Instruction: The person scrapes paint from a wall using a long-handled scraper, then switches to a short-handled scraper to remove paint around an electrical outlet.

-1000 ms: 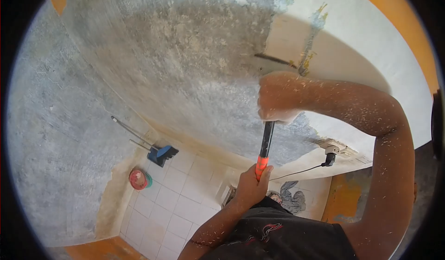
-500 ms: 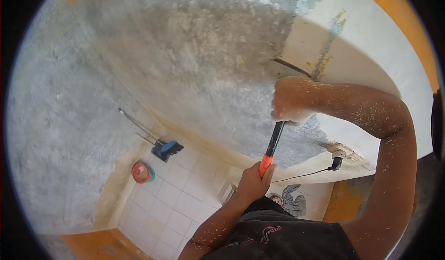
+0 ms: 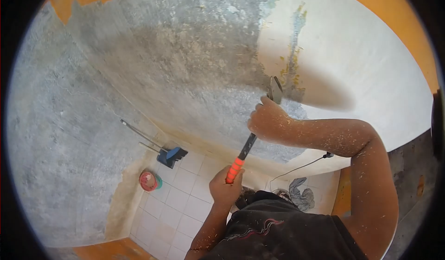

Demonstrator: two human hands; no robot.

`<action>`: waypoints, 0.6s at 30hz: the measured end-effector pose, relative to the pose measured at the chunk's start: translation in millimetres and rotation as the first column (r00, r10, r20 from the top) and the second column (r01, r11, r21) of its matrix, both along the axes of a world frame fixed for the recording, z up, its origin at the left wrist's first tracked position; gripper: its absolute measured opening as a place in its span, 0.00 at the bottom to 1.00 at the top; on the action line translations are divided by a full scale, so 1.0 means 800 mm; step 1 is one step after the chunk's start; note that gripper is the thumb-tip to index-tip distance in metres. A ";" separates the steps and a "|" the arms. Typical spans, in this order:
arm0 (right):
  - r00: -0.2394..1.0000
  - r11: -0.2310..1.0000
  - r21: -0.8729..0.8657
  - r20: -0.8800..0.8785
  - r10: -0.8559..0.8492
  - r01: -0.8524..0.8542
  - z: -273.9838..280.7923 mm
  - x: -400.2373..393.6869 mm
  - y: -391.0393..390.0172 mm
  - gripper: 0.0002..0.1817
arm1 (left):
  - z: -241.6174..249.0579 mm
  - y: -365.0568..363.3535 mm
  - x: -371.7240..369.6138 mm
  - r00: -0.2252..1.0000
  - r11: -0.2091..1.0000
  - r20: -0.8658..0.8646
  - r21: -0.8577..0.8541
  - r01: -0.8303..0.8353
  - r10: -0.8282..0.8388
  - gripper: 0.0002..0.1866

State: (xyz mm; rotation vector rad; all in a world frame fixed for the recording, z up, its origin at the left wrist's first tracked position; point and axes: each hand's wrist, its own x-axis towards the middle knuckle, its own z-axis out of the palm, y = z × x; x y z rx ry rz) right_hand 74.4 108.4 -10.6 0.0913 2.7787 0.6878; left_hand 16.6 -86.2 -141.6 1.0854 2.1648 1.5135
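A long scraper (image 3: 248, 145) with a black shaft and orange grip end points up at the wall. Its metal blade (image 3: 275, 89) rests against the wall at the edge between bare grey plaster (image 3: 185, 65) and white paint (image 3: 352, 60). My right hand (image 3: 267, 121) is closed around the upper shaft just below the blade. My left hand (image 3: 225, 189) grips the orange lower end, close to my chest. Paint flecks cover both forearms.
Far below lies a white tiled floor (image 3: 176, 204). A blue dustpan with a long-handled broom (image 3: 169, 154) leans in the corner, a red round basket (image 3: 149, 181) beside it. A black cable (image 3: 301, 166) runs along the wall base; a grey cloth (image 3: 300, 197) lies on the floor.
The scraper and both hands have dropped lower and to the left along the wall. The blade now shows above my right hand. The view tilted, showing more white paint.
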 end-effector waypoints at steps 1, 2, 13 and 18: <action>0.997 0.999 -0.023 -0.067 -0.032 0.030 0.003 0.002 -0.004 0.05 | 0.007 -0.003 -0.001 0.996 1.000 -0.091 0.021 0.005 -0.003 0.09; 0.997 0.999 -0.026 -0.072 -0.040 0.038 0.008 0.005 -0.007 0.05 | 0.007 -0.005 -0.003 0.995 1.000 -0.096 0.018 0.013 -0.011 0.09; 0.698 0.935 -0.074 -0.686 0.204 -0.346 -0.030 0.053 -0.001 0.04 | -0.008 -0.004 0.003 0.866 0.915 0.405 -0.145 0.376 -0.292 0.14; 0.461 0.889 -0.118 -0.880 0.113 -0.443 -0.068 0.084 -0.011 0.07 | -0.058 0.017 0.024 0.902 0.942 0.374 -0.164 0.291 -0.214 0.17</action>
